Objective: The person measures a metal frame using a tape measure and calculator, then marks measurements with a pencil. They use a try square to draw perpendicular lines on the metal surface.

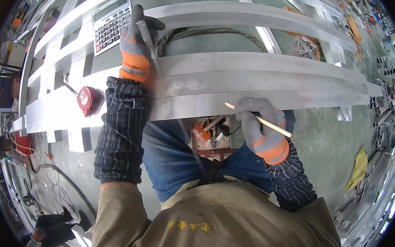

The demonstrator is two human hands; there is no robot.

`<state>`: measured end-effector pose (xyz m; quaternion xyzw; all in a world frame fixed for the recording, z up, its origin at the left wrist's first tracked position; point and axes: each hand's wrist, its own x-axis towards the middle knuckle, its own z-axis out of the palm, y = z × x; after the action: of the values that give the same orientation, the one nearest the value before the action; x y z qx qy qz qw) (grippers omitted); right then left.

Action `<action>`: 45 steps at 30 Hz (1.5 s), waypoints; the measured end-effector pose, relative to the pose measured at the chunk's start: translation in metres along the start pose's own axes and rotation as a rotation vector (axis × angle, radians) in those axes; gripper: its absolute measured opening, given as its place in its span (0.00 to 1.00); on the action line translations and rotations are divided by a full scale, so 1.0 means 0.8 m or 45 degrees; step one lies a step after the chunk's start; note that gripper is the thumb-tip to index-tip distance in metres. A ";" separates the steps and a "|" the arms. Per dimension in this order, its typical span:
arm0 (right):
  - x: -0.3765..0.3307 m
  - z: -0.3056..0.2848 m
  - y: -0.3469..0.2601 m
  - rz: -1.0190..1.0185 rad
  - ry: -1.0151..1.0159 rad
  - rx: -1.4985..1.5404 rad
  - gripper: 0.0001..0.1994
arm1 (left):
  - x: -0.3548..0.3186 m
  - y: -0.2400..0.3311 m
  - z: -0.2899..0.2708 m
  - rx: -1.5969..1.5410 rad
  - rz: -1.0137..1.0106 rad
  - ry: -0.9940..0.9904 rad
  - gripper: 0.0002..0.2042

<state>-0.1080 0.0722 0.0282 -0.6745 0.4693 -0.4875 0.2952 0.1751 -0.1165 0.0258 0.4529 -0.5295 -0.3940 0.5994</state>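
**Pencil and metal rule on the aluminium bars**

On the long aluminium bar (249, 80), the gloved left hand (133, 47) pins a metal rule (148, 41) under closed fingers. Right hand (260, 128) grips a pencil (257, 118), tip at the bar's near edge. A calculator (111, 23) and red tape measure (90, 99) lie nearby.

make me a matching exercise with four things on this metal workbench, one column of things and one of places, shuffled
Things:
1. grey desk calculator
2. red tape measure
3. pale wooden pencil
4. thin grey metal straightedge

Places:
A. gripped in the gloved right hand, tip at the near rail's edge
B. lying on the wide aluminium rail, left of the left sleeve
C. held in the gloved left hand, over the rail
D. resting on the far rails, upper left

Pairs: 1-D, 2-B, 3-A, 4-C
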 end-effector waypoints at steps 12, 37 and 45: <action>0.011 -0.002 -0.001 0.033 -0.188 -0.162 0.08 | 0.009 -0.015 -0.007 -0.371 -0.206 -0.037 0.33; 0.097 0.013 0.029 -0.001 -0.124 -0.184 0.07 | 0.008 -0.008 -0.002 -0.337 -0.281 -0.062 0.35; 0.046 -0.002 -0.009 0.207 0.218 -0.049 0.09 | 0.006 -0.011 -0.001 -0.361 -0.275 0.011 0.33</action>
<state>-0.1040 0.0412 0.0485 -0.5957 0.5551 -0.5086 0.2797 0.1764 -0.1236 0.0190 0.4198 -0.4143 -0.5247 0.6138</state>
